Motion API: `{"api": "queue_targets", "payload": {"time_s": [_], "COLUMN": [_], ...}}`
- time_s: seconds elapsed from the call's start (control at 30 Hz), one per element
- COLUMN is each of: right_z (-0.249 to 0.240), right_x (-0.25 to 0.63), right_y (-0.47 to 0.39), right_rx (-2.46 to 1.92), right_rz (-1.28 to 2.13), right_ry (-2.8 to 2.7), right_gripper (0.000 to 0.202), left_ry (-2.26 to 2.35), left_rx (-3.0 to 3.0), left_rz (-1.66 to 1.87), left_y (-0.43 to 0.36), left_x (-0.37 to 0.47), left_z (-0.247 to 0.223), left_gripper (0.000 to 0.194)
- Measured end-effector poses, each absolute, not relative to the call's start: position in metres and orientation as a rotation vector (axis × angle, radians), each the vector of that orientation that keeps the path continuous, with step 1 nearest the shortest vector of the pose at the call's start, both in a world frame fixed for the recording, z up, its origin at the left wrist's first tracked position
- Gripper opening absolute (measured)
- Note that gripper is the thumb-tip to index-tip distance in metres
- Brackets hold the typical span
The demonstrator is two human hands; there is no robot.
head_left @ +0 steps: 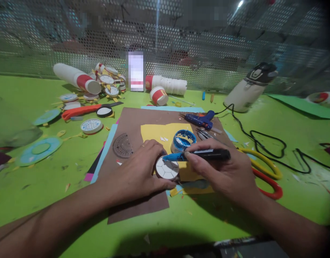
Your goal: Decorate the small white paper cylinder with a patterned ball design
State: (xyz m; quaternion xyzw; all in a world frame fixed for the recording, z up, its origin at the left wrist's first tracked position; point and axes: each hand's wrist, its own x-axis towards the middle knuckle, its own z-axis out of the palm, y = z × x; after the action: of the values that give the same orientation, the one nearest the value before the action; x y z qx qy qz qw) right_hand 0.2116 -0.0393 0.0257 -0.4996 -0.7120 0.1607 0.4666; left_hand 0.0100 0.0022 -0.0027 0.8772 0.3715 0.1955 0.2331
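Blue-tipped black pen (213,154), pinched by right hand (229,170), touches upper left part of white disc (167,170). Left hand (139,165) grips disc by its edge, above yellow paper (151,132). For clean colouring, better use light pressure, small strokes inside drawn lines, disc firm, left hand away from colour. Blue paint pot (177,146) stands just beyond disc.

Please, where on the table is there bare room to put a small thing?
Apart from scraps, the green table looks free between the black cord and green sheet, and between the turquoise ring and left forearm. Crowded: around the paint pot, glue gun and back-left cups.
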Motion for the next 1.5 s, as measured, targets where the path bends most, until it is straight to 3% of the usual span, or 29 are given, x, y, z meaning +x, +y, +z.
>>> {"api": "queue_targets", "payload": {"time_s": [0.3, 0.43, 0.93, 1.5], "right_z": [0.03, 0.031, 0.029, 0.025], "right_x": [0.213, 0.212, 0.213, 0.212], "right_y": [-0.042, -0.042, -0.04, -0.04], "right_rx": [-1.269, -1.28, -1.276, -1.284], "right_rz": [0.35, 0.429, 0.679, 0.583], "right_ry": [-1.575, -1.576, -1.633, -1.674], "right_gripper": [0.014, 0.019, 0.011, 0.011], "left_ry": [1.06, 1.055, 0.944, 0.932], "left_rx": [2.367, 2.33, 2.249, 2.276], "left_rz": [0.54, 0.5, 0.481, 0.52], "left_y": [0.0, -0.001, 0.009, 0.011], "left_x": [0.01, 0.008, 0.001, 0.004], "left_z": [-0.003, 0.005, 0.005, -0.003], "left_gripper": [0.042, 0.052, 0.042, 0.044]}}
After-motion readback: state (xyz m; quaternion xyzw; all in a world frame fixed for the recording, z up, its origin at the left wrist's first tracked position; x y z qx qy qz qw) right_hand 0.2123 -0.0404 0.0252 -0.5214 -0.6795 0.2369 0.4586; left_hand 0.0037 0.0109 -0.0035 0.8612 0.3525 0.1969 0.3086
